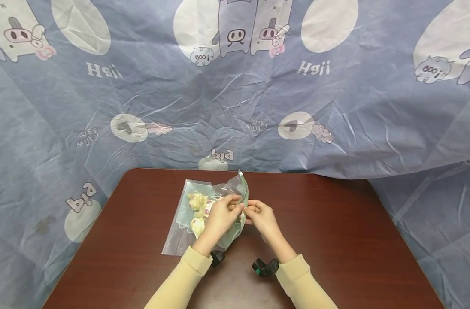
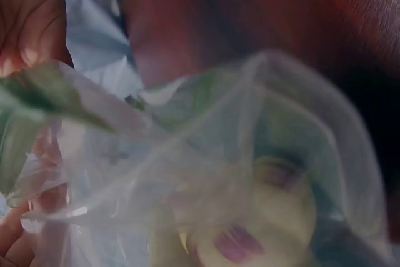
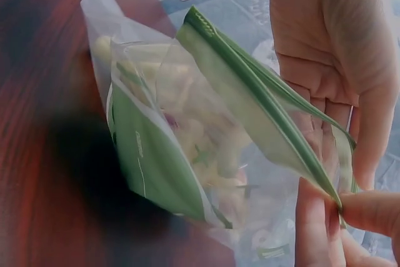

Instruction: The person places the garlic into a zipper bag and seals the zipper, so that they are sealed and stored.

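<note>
In the head view, both hands meet at the mouth of a clear zip bag with green trim. My left hand reaches over the bag and pinches its edge. From the right side, my right hand holds the same edge between thumb and fingers. The green zip strip runs up at a slant in the right wrist view, with its two sides partly spread. Inside the bag are several cream-yellow pieces, some with purple patches; their kind is blurred by the plastic.
A flat clear plastic sheet or bag lies on the left under the zip bag. The dark red-brown table extends on both sides. A blue-grey patterned cloth hangs behind. Black wrist devices sit below the wrists.
</note>
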A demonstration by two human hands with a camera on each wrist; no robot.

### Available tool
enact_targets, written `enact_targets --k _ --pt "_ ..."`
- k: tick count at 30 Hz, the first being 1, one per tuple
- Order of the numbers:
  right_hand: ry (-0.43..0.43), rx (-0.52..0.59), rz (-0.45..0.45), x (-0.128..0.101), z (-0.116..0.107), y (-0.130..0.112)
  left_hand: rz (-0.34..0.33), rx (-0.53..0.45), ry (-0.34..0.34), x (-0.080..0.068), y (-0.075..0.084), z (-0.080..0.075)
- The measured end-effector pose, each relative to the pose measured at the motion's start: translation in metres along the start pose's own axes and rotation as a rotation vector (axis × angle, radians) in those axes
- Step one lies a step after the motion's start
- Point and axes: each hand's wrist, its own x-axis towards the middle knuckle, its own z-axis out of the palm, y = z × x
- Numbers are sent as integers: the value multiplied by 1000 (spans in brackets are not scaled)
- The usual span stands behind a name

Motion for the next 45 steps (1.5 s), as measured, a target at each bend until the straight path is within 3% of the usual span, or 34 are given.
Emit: enact_targets --k 11,19,26,32,38,42,45 --pt "-15 164 79 -15 -19 23 72 70 -123 -18 -3 26" --pt "-19 155 117 -21 -28 35 97 158 -172 -32 -8 43" --pt "3 130 139 -19 -31 44 79 142 -180 -40 -13 51" --pt "27 83 140 -16 -34 48 106 57 -112 -46 -16 46" --pt "40 50 143 -14 -36 48 146 17 -9 -57 -22 26" --pt "44 51 155 -11 -36 51 164 83 -92 -70 -29 17" --pt "41 51 177 -9 -36 52 216 215 -155 -83 -33 19"
